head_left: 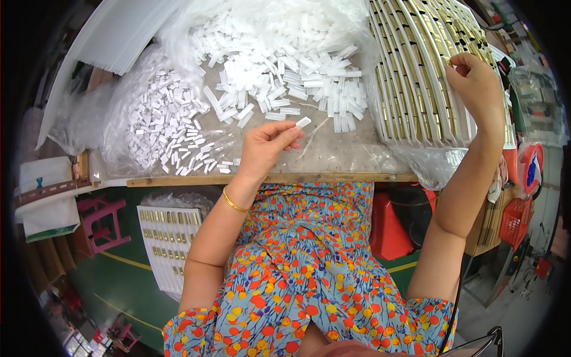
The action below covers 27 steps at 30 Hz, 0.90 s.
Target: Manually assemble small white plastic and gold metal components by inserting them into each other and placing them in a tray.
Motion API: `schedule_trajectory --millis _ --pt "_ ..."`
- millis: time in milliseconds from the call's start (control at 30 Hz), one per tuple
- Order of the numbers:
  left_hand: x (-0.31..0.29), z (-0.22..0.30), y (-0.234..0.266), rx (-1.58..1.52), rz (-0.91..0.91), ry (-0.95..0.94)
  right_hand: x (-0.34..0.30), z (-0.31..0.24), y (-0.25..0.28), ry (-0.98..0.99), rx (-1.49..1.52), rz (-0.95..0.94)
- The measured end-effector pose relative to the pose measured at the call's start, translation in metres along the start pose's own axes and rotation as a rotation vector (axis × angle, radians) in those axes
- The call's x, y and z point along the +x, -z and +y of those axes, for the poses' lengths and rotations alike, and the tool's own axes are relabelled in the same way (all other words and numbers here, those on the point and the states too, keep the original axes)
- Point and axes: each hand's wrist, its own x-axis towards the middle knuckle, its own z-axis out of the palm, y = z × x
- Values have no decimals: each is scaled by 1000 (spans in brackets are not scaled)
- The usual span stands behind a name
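Between the thumb and fingertips of my left hand (267, 147) is a small white plastic piece (304, 122), held above the front part of the table. My right hand (476, 86) reaches over the far right, its thumb and fingers pinched together at a white tray with rows of gold metal pieces (419, 77). What sits in that pinch, if anything, is hidden. Ahead of my left hand spreads a large heap of translucent white plastic strips (262, 71). A second heap, of small white blocks (166, 113), lies to its left on clear plastic sheeting.
Stacked white sheets (128, 35) stand at the far left. A wooden strip (285, 178) edges the table in front of me. Below, a white tray of gold pieces (169, 241) leans at left, near a pink stool (102, 223). A red container (389, 229) stands under the table at right.
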Motion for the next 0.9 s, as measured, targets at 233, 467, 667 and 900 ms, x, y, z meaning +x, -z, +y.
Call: schedule_trajectory --millis 233,467,667,900 --pt "-1 2 0 118 7 12 -49 -44 12 170 279 362" --pt "-5 11 -5 127 -56 -2 -95 -90 -83 413 783 -260" --pt "-8 14 -2 139 -59 17 -92 -90 -110 344 926 -344" --pt "-5 15 3 216 -87 14 -95 -89 -120 144 1060 -448"
